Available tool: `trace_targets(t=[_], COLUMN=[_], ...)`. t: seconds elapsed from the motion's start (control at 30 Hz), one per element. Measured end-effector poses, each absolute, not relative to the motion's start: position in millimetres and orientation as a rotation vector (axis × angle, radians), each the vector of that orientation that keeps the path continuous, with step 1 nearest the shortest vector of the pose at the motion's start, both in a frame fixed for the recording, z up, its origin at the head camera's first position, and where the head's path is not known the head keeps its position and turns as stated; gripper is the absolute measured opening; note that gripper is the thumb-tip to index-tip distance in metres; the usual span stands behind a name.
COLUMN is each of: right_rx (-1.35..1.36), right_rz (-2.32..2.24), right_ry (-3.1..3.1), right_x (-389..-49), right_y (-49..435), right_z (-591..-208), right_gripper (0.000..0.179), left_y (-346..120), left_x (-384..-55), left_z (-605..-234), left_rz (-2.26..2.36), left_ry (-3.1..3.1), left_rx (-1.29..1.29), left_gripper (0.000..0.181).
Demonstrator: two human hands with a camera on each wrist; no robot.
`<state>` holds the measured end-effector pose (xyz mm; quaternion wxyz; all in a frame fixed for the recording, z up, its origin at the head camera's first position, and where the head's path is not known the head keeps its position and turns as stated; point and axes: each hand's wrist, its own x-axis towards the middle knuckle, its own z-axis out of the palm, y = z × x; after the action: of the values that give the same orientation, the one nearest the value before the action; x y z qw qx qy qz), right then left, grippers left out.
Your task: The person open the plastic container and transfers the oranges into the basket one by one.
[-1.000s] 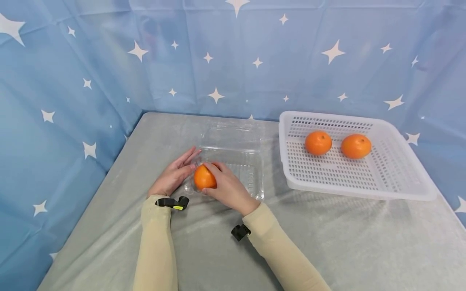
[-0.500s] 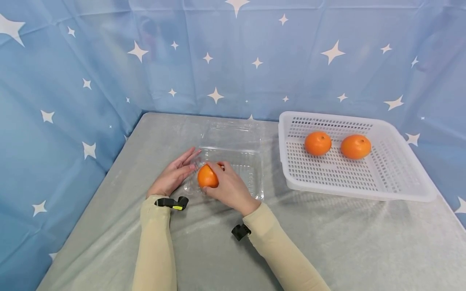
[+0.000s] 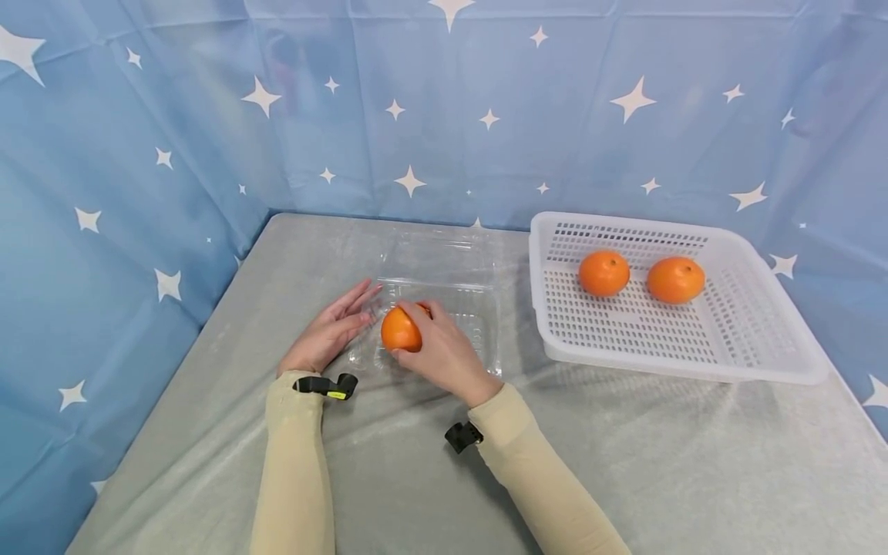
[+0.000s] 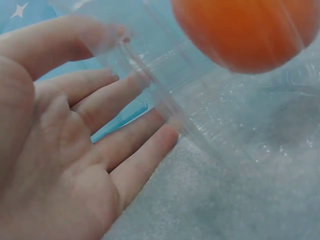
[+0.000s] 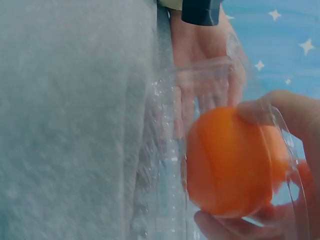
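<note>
An orange (image 3: pixel 400 330) is in the grip of my right hand (image 3: pixel 447 351), thumb on the near side and fingers over the far side. It is inside a clear plastic clamshell box (image 3: pixel 483 316), whose lid (image 3: pixel 444 258) lies folded back. In the left wrist view the orange (image 4: pixel 250 35) appears above the box floor, apart from the side wall. My left hand (image 3: pixel 326 331) has its fingers extended along the outside of the box's left wall; the fingertips (image 4: pixel 167 137) touch the plastic. The right wrist view shows the orange (image 5: pixel 227 162) through the clear wall.
To the right stands a white perforated basket (image 3: pixel 565 335) with two more oranges, one on the left (image 3: pixel 604 273) and one on the right (image 3: pixel 676 280). A grey cloth (image 3: pixel 388 478) covers the table. Behind and to the left hangs a blue star-patterned curtain (image 3: pixel 555 146).
My right hand has carried the orange a short way right, away from the box's left wall. The left hand has stayed at that wall.
</note>
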<state>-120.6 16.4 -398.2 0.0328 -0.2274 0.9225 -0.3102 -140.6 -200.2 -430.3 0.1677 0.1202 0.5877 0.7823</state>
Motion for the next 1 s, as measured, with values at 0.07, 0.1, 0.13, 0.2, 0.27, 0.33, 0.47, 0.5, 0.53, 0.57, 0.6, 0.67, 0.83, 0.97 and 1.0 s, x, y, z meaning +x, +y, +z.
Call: trace_targets(t=[0.07, 0.1, 0.13, 0.2, 0.27, 0.33, 0.47, 0.5, 0.53, 0.57, 0.6, 0.67, 0.83, 0.97, 1.0], right_rx=[-0.699, -0.699, -0.696, -0.684, -0.660, -0.636, -0.607, -0.605, -0.603, -0.605, -0.609, -0.623, -0.668, -0.677, -0.677], right_rz=[-0.966, -0.971, -0.979, -0.995, -1.017, -1.032, -1.039, -1.038, -1.043, -1.047, -1.050, -1.059, -1.079, -1.100, -1.103], right_ry=[2.826, 2.817, 2.807, 2.783, 2.764, 2.761, 2.773, 2.779, 2.777, 2.776, 2.781, 2.789, 2.792, 2.773, 2.770], right_x=[-121, -122, -122, -123, -123, -123, -125, -125, -125, -126, -126, -126, -127, -128, -128], right_y=[18, 19, 20, 22, 23, 25, 28, 29, 30, 31, 32, 35, 40, 44, 45], right_z=[-397, -396, -395, -393, -391, -389, -385, -384, -383, -382, -381, -379, -378, -376, -375], right_gripper=[0.069, 0.070, 0.069, 0.070, 0.070, 0.069, 0.069, 0.068, 0.068, 0.068, 0.068, 0.067, 0.067, 0.068, 0.068], left_y=[-200, -200, -201, -201, -202, -202, -201, -201, -202, -202, -202, -202, -203, -203, -203], left_x=[-141, -141, -142, -144, -146, -145, -146, -147, -148, -149, -149, -149, -149, -148, -148], left_z=[-431, -431, -433, -437, -441, -440, -441, -441, -442, -444, -444, -445, -445, -447, -447], left_rz=[2.225, 2.225, 2.230, 2.240, 2.251, 2.255, 2.280, 2.284, 2.291, 2.297, 2.297, 2.292, 2.280, 2.290, 2.292], left_ry=[1.680, 1.684, 1.684, 1.683, 1.676, 1.666, 1.634, 1.627, 1.619, 1.615, 1.612, 1.615, 1.636, 1.628, 1.625], left_rx=[0.335, 0.327, 0.325, 0.320, 0.327, 0.339, 0.342, 0.340, 0.338, 0.333, 0.332, 0.338, 0.337, 0.333, 0.335], left_gripper=[0.061, 0.061, 0.060, 0.060, 0.061, 0.062, 0.062, 0.062, 0.062, 0.062, 0.063, 0.063, 0.062, 0.060, 0.060])
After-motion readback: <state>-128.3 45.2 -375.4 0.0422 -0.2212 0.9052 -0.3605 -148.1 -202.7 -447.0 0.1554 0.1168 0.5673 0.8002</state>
